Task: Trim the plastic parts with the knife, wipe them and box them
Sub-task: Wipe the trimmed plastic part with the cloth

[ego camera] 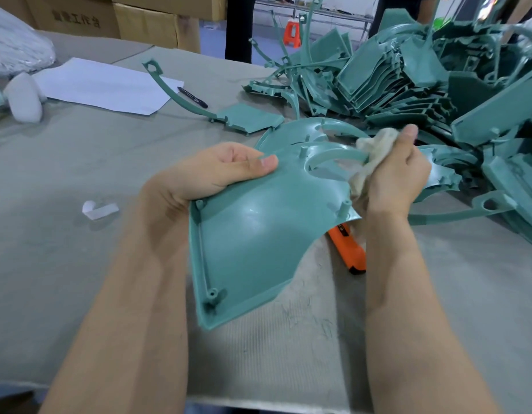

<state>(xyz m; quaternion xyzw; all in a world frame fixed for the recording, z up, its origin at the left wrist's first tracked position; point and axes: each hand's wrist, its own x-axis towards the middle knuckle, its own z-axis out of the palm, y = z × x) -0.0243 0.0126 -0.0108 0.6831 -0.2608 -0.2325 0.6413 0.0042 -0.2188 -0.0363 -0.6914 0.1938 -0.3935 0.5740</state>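
A plastic part (252, 234) sits mid-frame above the bench (64, 174), with the left grip (216, 171) on its upper left edge and the right grip (396, 177) with a cloth (375, 143) at its upper right. A knife (348, 252) lies beneath its right edge. A pile of parts (408, 79) fills the upper right, and paper (103, 85) and a pen (193, 97) lie upper left.
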